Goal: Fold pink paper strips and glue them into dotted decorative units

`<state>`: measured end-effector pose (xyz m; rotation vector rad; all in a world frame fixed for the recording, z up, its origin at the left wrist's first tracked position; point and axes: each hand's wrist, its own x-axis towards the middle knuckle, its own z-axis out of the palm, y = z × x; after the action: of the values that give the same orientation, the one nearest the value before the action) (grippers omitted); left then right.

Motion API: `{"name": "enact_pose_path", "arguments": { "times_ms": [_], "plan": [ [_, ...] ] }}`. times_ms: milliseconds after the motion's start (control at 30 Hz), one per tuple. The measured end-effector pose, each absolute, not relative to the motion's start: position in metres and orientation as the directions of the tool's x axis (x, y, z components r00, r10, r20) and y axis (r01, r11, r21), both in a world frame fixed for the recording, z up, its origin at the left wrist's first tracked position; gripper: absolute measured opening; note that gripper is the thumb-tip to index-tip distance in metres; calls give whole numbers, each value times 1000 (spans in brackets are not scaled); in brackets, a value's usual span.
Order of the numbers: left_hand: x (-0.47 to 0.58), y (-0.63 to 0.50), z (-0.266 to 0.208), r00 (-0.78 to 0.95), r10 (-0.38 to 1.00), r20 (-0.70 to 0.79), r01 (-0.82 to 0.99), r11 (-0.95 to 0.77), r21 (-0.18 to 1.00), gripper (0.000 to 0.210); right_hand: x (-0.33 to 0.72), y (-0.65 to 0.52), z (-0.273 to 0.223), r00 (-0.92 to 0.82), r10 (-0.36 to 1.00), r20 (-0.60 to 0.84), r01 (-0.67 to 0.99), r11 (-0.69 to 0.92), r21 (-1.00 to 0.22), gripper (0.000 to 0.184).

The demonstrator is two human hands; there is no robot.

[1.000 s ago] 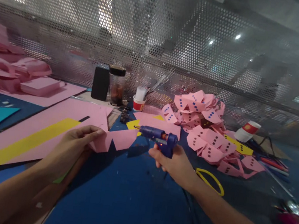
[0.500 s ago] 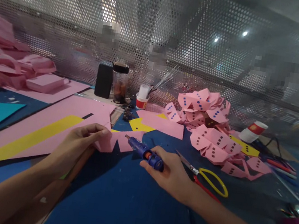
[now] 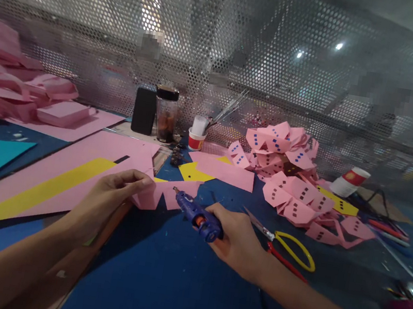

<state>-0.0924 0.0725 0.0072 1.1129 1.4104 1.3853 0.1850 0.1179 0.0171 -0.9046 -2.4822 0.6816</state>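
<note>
A folded, notched pink paper strip (image 3: 178,196) is pinched at its left end by my left hand (image 3: 116,195). My right hand (image 3: 238,238) is wrapped around a blue hot glue gun (image 3: 198,217). The gun's nozzle points up and left, over or very close to the strip's upper edge; whether it touches I cannot tell. Just beyond my right hand lie scissors (image 3: 295,249) with one yellow and one red handle.
Pink folded paper pieces (image 3: 295,202) with dark squares heap at the right. More pink paper (image 3: 5,86) piles at the far left. A jar (image 3: 165,116), a black box (image 3: 144,110) and a paper cup (image 3: 196,139) stand before the perforated metal wall (image 3: 229,33).
The glue gun has tilted slightly in my right hand, its rear end dropping a little. My left hand and the paper strip stay nearly in place.
</note>
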Motion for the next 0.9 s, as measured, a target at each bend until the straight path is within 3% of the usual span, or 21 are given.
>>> {"name": "enact_pose_path", "arguments": {
  "times_ms": [900],
  "plan": [
    [-93, 71, 7, -223, 975, 1, 27, 5, 1000, 23, 183, 117, 14, -699, 681, 218, 504, 686, -524, 20]
  ]
}}
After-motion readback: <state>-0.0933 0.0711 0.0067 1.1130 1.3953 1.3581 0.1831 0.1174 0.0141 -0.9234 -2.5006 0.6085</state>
